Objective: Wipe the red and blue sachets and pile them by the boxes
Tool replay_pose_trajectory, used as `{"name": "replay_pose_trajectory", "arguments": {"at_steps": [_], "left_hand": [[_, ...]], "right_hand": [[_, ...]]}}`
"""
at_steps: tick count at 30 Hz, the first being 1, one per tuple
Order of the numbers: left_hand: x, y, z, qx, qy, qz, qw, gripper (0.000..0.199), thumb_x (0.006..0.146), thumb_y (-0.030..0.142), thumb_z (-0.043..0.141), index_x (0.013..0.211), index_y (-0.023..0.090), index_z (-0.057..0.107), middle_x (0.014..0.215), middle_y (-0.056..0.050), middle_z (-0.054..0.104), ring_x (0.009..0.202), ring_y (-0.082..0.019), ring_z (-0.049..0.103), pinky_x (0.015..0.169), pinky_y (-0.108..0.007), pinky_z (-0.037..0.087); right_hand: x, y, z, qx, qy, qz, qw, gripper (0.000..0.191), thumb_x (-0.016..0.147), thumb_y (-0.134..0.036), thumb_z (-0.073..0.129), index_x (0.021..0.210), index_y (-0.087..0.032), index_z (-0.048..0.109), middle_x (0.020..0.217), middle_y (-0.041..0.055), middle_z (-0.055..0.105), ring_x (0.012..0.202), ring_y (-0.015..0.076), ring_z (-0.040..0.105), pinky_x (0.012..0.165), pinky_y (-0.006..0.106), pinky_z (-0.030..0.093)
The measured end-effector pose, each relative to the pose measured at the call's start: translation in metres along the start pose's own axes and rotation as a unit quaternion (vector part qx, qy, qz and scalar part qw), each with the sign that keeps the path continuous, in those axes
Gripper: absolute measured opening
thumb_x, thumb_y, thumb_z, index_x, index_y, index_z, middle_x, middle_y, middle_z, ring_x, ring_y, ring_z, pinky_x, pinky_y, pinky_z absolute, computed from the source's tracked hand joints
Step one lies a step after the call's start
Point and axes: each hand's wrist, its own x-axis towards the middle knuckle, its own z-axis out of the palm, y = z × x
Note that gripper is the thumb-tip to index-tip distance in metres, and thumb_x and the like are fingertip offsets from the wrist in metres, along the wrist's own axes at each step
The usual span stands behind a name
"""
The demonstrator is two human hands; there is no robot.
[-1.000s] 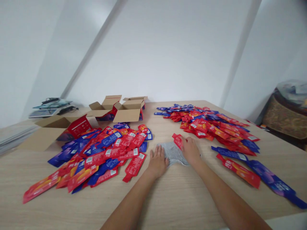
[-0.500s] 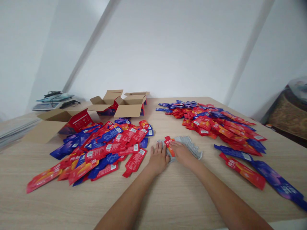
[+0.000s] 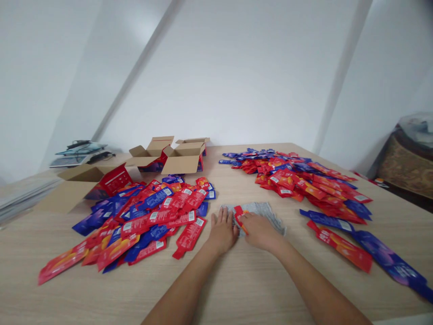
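Observation:
A grey cloth (image 3: 270,214) lies flat in the middle of the table, with a red packet (image 3: 238,211) on top of it. My left hand (image 3: 222,229) rests palm down at the cloth's left edge, fingers spread. Bent fingers of my right hand (image 3: 259,229) press on the red packet and cover part of it; whether they grip it is hidden. To the left is a heap of red and blue packets (image 3: 152,216), and one red packet (image 3: 190,237) lies near my left hand.
Open cardboard boxes (image 3: 184,158) stand behind the left heap, one (image 3: 74,183) farther left. A second packet heap (image 3: 304,178) covers the back right. Single red (image 3: 345,247) and blue (image 3: 389,256) packets lie at the right. Flat items (image 3: 79,151) are stacked back left.
My right hand's fingers have curled more and drawn slightly toward me over the red packet. My left hand stays by the cloth. The whole view has shifted slightly.

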Motion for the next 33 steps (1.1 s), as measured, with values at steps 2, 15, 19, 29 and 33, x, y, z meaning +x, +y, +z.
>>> {"name": "replay_pose_trajectory", "arguments": {"at_steps": [2, 15, 19, 29, 33], "left_hand": [[0.0, 0.0, -0.001, 0.002, -0.003, -0.007, 1.0, 0.059, 0.094, 0.042, 0.021, 0.144, 0.01, 0.027, 0.152, -0.017, 0.02, 0.141, -0.029, 0.009, 0.109, -0.055, 0.015], [0.002, 0.002, -0.001, 0.009, -0.012, -0.011, 1.0, 0.06, 0.095, 0.042, 0.022, 0.144, 0.01, 0.025, 0.152, -0.017, 0.019, 0.141, -0.031, 0.008, 0.109, -0.057, 0.014], [0.003, 0.001, 0.003, 0.004, -0.004, -0.009, 1.0, 0.06, 0.095, 0.043, 0.021, 0.144, 0.01, 0.025, 0.152, -0.017, 0.019, 0.141, -0.03, 0.007, 0.109, -0.056, 0.013], [0.0, 0.002, 0.001, 0.002, -0.015, -0.003, 1.0, 0.058, 0.094, 0.042, 0.024, 0.144, 0.012, 0.025, 0.152, -0.017, 0.019, 0.141, -0.03, 0.007, 0.109, -0.058, 0.011], [0.0, 0.004, 0.0, 0.006, -0.01, -0.014, 1.0, 0.059, 0.094, 0.042, 0.024, 0.144, 0.01, 0.026, 0.151, -0.017, 0.021, 0.141, -0.031, 0.006, 0.109, -0.057, 0.011]], "right_hand": [[0.004, 0.005, 0.008, 0.032, 0.038, 0.01, 0.999, 0.049, 0.073, -0.014, 0.048, 0.121, -0.015, 0.055, 0.12, 0.0138, 0.06, 0.113, 0.0239, 0.053, 0.093, 0.033, 0.04], [0.037, 0.054, 0.045, 0.234, 0.15, 0.133, 0.951, 0.055, 0.089, -0.023, 0.032, 0.143, -0.016, 0.031, 0.147, 0.0099, 0.037, 0.135, 0.0173, 0.032, 0.108, 0.038, 0.029], [0.028, 0.029, 0.047, 0.116, 0.05, 0.051, 0.991, 0.053, 0.092, -0.027, 0.025, 0.145, -0.019, 0.03, 0.151, 0.0069, 0.027, 0.14, 0.0199, 0.019, 0.11, 0.048, 0.023], [0.024, 0.011, 0.044, 0.014, -0.009, 0.005, 1.0, 0.058, 0.083, -0.014, 0.033, 0.14, -0.002, 0.035, 0.147, 0.0184, 0.031, 0.138, 0.0239, 0.024, 0.112, 0.041, 0.024], [0.036, 0.019, 0.042, 0.004, 0.015, 0.031, 0.999, 0.059, 0.084, -0.014, 0.033, 0.14, 0.002, 0.033, 0.148, 0.0205, 0.027, 0.14, 0.0247, 0.018, 0.112, 0.042, 0.022]]}}
